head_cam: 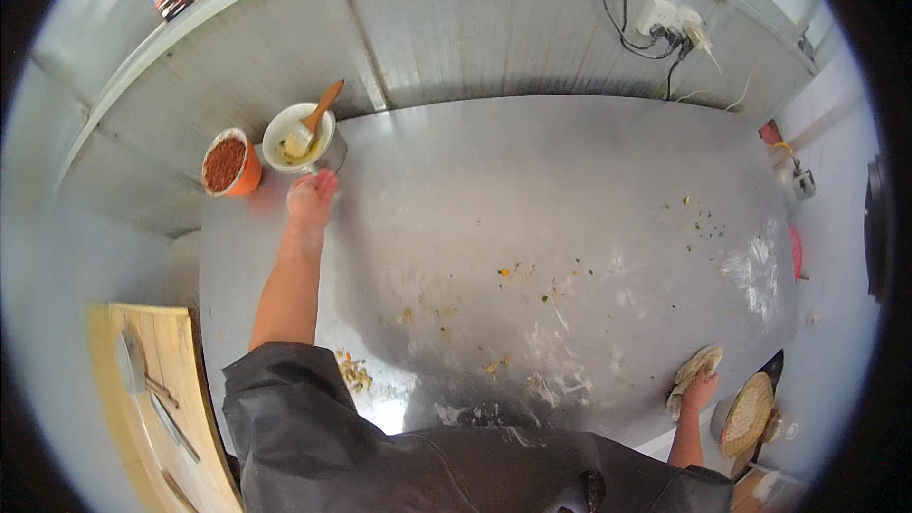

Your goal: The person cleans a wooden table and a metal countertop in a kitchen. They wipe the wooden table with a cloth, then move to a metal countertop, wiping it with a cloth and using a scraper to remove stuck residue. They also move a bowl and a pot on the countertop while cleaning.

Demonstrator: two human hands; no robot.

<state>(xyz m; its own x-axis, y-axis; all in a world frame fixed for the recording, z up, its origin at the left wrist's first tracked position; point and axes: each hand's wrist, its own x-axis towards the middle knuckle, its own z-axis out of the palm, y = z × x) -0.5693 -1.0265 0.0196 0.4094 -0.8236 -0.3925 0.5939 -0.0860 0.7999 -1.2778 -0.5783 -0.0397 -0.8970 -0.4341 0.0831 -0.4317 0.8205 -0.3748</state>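
My left hand (312,192) reaches to the near side of a white bowl-shaped cup (269,146) at the back left of a metal worktable (442,192). Its fingers are at the cup's small handle; whether they close around it is unclear. Inside the cup are yellowish oil and a wooden-handled pastry brush (324,101), which leans on the rim. Left of it stands an orange tub (246,174) filled with a reddish-brown ground substance. At the table's right front edge, my right hand (700,390) presses on a crumpled beige cloth (691,370).
Food scraps (504,272) and white flour smears (755,274) are scattered over the tabletop. At left, a wooden board (167,356) holds a knife-like tool and sticks. A woven basket (748,413) sits beyond my right hand. Cables hang from a power socket (662,14) on the back wall.
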